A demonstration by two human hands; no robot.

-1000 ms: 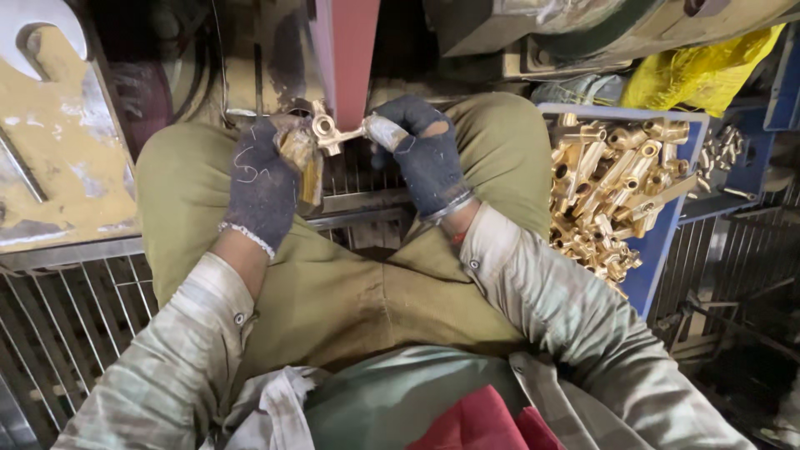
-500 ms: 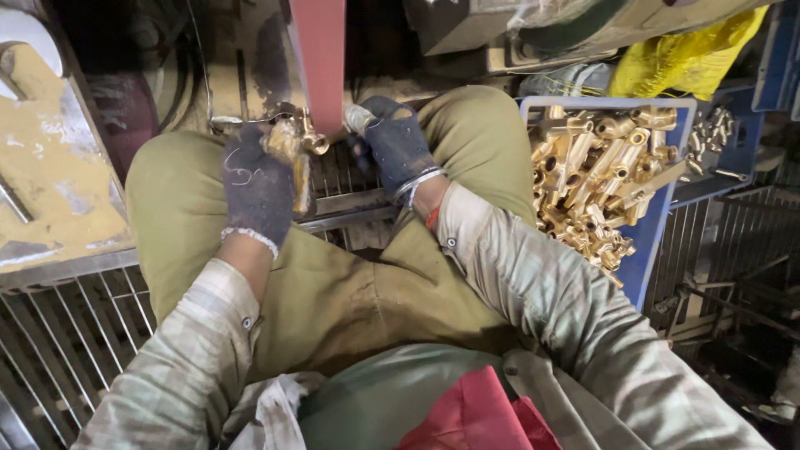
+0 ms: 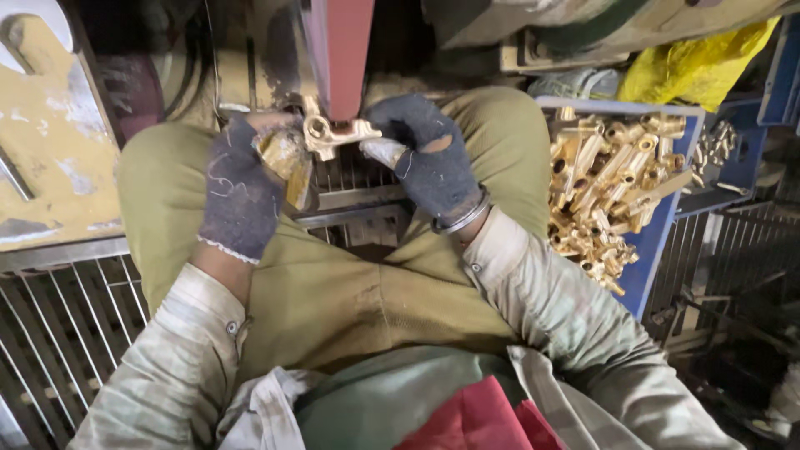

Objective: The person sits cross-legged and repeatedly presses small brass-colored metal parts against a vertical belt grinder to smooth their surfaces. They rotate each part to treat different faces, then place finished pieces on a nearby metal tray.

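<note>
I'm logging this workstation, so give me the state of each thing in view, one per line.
Brass fitting: held up to the red belt, gripped by both hands.
Left hand: gloved, closed on the fitting.
Right hand: gloved, pinching the fitting's end.
Blue crate: open, heaped with brass parts.
Yellow bag: crumpled.

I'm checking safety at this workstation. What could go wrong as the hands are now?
Both gloved hands, left hand and right hand, press a brass fitting against the red belt. The fingertips sit close to it, so a slip could likely abrade a glove. The fitting might also be flung toward the lap.
</note>
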